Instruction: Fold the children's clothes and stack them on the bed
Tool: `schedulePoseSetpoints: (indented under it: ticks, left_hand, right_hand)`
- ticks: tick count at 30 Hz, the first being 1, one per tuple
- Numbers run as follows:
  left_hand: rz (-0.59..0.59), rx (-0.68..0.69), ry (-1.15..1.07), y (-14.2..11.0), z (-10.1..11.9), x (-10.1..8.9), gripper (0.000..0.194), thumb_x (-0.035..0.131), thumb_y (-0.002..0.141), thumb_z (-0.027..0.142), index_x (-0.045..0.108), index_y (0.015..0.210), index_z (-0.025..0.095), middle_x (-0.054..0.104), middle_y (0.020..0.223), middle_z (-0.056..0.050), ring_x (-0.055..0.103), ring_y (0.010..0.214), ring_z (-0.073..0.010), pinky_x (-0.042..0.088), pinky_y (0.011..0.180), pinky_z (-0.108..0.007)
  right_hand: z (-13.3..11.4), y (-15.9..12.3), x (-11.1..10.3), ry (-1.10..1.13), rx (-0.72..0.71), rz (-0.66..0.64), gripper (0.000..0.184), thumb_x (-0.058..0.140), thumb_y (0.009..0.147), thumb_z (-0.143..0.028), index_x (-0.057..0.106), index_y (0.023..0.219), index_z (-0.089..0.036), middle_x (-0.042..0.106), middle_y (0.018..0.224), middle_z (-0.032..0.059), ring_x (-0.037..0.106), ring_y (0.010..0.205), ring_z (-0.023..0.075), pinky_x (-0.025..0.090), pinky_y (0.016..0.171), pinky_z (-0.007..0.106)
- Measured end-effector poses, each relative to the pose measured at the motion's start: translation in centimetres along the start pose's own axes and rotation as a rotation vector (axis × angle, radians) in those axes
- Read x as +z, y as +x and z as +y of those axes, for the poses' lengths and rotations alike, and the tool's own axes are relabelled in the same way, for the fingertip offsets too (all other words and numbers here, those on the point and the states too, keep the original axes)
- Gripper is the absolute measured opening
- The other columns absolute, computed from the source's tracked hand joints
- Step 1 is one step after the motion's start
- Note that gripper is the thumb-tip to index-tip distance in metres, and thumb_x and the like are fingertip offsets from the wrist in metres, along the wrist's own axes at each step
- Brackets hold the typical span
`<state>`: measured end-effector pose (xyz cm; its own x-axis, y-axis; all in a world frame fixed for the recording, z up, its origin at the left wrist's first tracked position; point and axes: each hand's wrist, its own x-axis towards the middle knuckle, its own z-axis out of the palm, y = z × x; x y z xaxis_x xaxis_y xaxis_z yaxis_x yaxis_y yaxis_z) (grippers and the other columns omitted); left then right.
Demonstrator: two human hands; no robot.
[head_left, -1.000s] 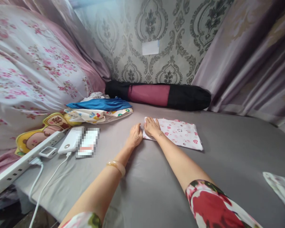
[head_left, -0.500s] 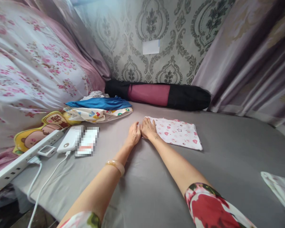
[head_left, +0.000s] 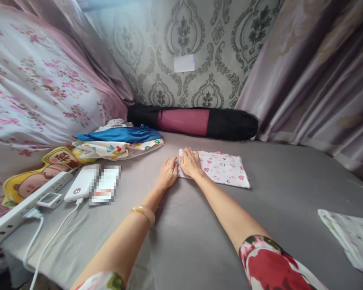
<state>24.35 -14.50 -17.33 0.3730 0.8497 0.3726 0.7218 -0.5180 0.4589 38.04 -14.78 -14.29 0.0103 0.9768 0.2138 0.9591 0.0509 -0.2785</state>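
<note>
A folded white cloth (head_left: 225, 168) with pink hearts and small figures lies flat on the grey sheet (head_left: 193, 233). My right hand (head_left: 190, 162) rests palm down on its left end, fingers stretched out, holding nothing. Just left of the cloth's edge, my left hand (head_left: 168, 172) lies on the sheet with its fingers extended, close beside the right hand. A beige bangle (head_left: 143, 213) circles my left wrist.
Blue and patterned clothes (head_left: 121, 139) are piled at the back left. A black and maroon long bag (head_left: 184, 121) lies along the wall. At left are a power strip (head_left: 30, 205), a white power bank (head_left: 83, 183) and a phone (head_left: 105, 185). Another folded cloth (head_left: 351, 237) lies at right.
My right hand slid left to the cloth's edge against my left hand, then moved slightly back right onto the cloth. The view has shifted a little to the right.
</note>
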Motion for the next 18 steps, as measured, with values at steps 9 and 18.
schedulePoseSetpoints:
  ticks: [9, 18]
  left_hand:
    - [-0.236, 0.098, 0.175, -0.7, 2.0, -1.1, 0.050, 0.033, 0.097, 0.036, 0.040, 0.145, 0.023, 0.043, 0.150, -0.005, 0.030, 0.141, -0.0311, 0.027, 0.113, -0.050]
    - [-0.253, 0.112, 0.225, -0.7, 1.9, -1.1, 0.050, 0.033, 0.097, 0.034, 0.041, 0.145, 0.024, 0.042, 0.151, -0.005, 0.033, 0.140, -0.0293, 0.026, 0.113, -0.050]
  right_hand:
    - [2.2, -1.6, 0.1, -0.073, 0.033, -0.015, 0.053, 0.027, 0.098, -0.034, 0.036, 0.148, -0.021, 0.032, 0.155, 0.0094, 0.023, 0.143, 0.0280, 0.012, 0.114, 0.051]
    - [2.9, -1.6, -0.8, -0.006, 0.045, -0.073, 0.054, 0.021, 0.099, -0.032, 0.036, 0.148, -0.015, 0.030, 0.156, 0.0102, 0.021, 0.144, 0.0236, 0.011, 0.116, 0.047]
